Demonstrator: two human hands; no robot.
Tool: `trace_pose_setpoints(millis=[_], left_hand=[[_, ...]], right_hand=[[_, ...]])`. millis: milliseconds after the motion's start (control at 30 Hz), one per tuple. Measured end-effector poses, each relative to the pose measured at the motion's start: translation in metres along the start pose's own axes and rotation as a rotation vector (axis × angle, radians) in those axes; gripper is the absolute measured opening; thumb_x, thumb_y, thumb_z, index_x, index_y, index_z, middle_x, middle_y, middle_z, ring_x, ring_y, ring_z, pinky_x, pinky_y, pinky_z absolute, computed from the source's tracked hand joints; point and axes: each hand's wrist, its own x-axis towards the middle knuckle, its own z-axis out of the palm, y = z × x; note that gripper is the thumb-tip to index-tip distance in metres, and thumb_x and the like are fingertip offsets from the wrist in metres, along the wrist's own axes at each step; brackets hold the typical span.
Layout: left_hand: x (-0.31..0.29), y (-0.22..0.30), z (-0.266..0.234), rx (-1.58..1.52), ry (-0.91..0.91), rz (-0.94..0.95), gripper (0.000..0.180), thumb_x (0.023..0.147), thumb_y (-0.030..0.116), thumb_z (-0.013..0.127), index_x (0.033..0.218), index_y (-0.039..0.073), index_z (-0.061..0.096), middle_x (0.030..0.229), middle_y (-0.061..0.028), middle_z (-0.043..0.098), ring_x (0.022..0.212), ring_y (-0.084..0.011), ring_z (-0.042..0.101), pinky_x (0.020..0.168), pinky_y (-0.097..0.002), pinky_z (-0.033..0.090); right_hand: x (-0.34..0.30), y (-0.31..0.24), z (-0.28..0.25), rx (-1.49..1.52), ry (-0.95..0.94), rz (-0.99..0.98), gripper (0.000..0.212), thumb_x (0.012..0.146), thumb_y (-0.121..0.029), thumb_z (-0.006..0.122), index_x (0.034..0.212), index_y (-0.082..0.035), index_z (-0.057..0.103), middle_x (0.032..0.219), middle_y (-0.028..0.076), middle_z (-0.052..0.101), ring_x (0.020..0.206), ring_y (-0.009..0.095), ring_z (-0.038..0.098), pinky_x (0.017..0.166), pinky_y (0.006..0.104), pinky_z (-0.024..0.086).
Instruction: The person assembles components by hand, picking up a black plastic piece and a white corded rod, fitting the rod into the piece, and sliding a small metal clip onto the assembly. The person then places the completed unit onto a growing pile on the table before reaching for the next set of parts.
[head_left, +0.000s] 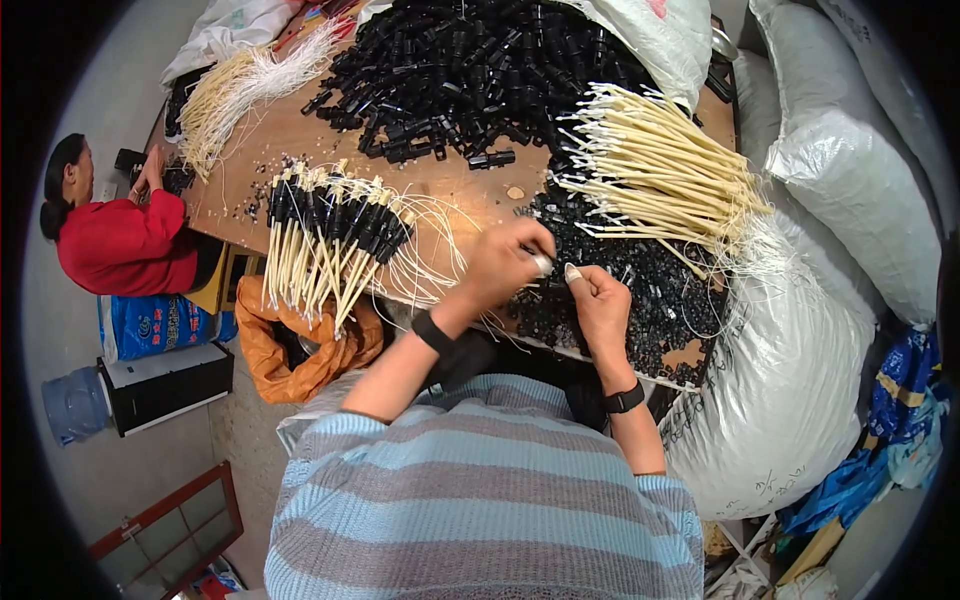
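My left hand (508, 262) is closed over the near edge of the wooden table, its fingers curled and a white cover on the thumb tip. Just to its right, my right hand (604, 305) is closed too, thumb and fingertips pinched together with a similar white tip. What either hand holds is too small to make out. Beneath and beyond them spreads a heap of small black plastic pieces (660, 305). Left of my left hand lies a row of cream-sleeved wires with black connectors (340, 225). A bundle of cream-sleeved wires (660, 165) rests beyond my right hand.
Black plastic housings (470, 70) are piled at the table's far side. More pale wires (235, 100) lie far left. White sacks (790, 380) crowd the right. An orange bag (290, 350) sits below the table's left edge. A person in red (125, 240) works at left.
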Motion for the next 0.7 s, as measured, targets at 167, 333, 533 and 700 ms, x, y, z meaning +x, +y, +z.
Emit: trace_pose_setpoints(millis=[167, 333, 533, 700], left_hand=[[-0.016, 0.000, 0.020, 0.249, 0.135, 0.211, 0.016, 0.074, -0.004, 0.067, 0.088, 0.001, 0.062, 0.081, -0.0042, 0.061, 0.073, -0.0135, 0.059, 0.066, -0.0246, 0.048], [-0.016, -0.001, 0.020, 0.227, 0.148, 0.150, 0.019, 0.074, -0.003, 0.068, 0.092, 0.001, 0.065, 0.081, -0.0034, 0.063, 0.072, -0.0117, 0.059, 0.065, -0.0240, 0.048], [-0.020, -0.012, 0.011, 0.172, 0.065, -0.093, 0.018, 0.073, 0.000, 0.068, 0.091, 0.000, 0.068, 0.082, -0.0041, 0.064, 0.073, -0.0111, 0.060, 0.065, -0.0238, 0.048], [-0.017, -0.011, 0.005, 0.322, 0.174, 0.405, 0.023, 0.068, 0.005, 0.066, 0.091, 0.003, 0.068, 0.074, -0.0100, 0.062, 0.067, -0.0268, 0.062, 0.061, -0.0337, 0.050]], right_hand=[[-0.002, -0.006, 0.005, 0.289, -0.165, 0.023, 0.010, 0.089, -0.007, 0.060, 0.091, 0.000, 0.067, 0.060, -0.010, 0.047, 0.054, -0.001, 0.037, 0.047, 0.0195, 0.026], [-0.004, 0.000, 0.009, 0.498, -0.168, 0.058, 0.011, 0.089, -0.006, 0.060, 0.094, 0.001, 0.066, 0.065, -0.010, 0.051, 0.055, -0.001, 0.038, 0.049, 0.0181, 0.026], [-0.012, -0.005, 0.003, -0.117, -0.072, -0.233, 0.011, 0.089, -0.009, 0.065, 0.093, 0.001, 0.066, 0.065, -0.009, 0.055, 0.055, 0.001, 0.042, 0.050, 0.0197, 0.032], [-0.012, -0.009, -0.009, 0.866, -0.265, 0.126, 0.013, 0.089, -0.009, 0.066, 0.098, 0.000, 0.065, 0.066, -0.005, 0.053, 0.050, 0.000, 0.039, 0.045, 0.0173, 0.028]])
